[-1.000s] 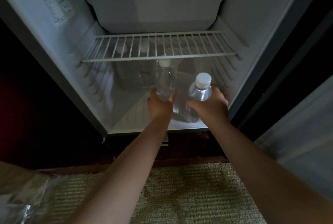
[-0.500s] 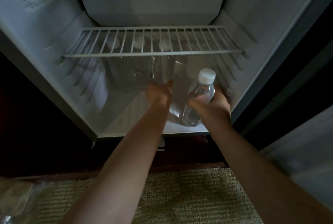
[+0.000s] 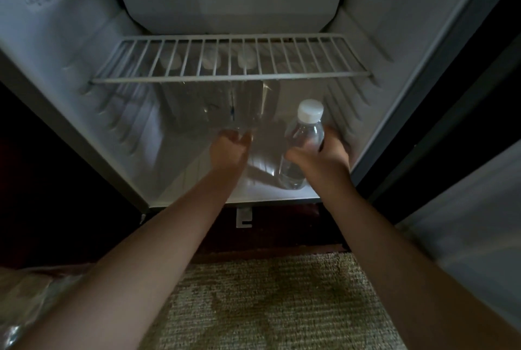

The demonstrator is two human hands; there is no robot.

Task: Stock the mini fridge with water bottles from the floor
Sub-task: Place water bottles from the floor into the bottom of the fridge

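The mini fridge (image 3: 93,113) stands open in front of me. My left hand (image 3: 229,152) reaches in under the wire shelf (image 3: 231,78) and grips the lower part of a clear water bottle (image 3: 251,104); its cap shows through the shelf bars. Two more bottles (image 3: 191,104) stand to its left at the back. My right hand (image 3: 324,159) holds another clear bottle with a white cap (image 3: 303,141), tilted, with its base close to the fridge floor at the front right.
The fridge door (image 3: 465,223) hangs open at the right. Beige carpet (image 3: 267,307) lies below the fridge. Crinkled plastic wrap (image 3: 19,301) sits on the floor at the lower left. A dark cabinet surrounds the fridge.
My left hand has pushed its bottle deeper, from in front of the shelf to beneath it beside the back bottles. My right hand and its bottle stay at the front right.
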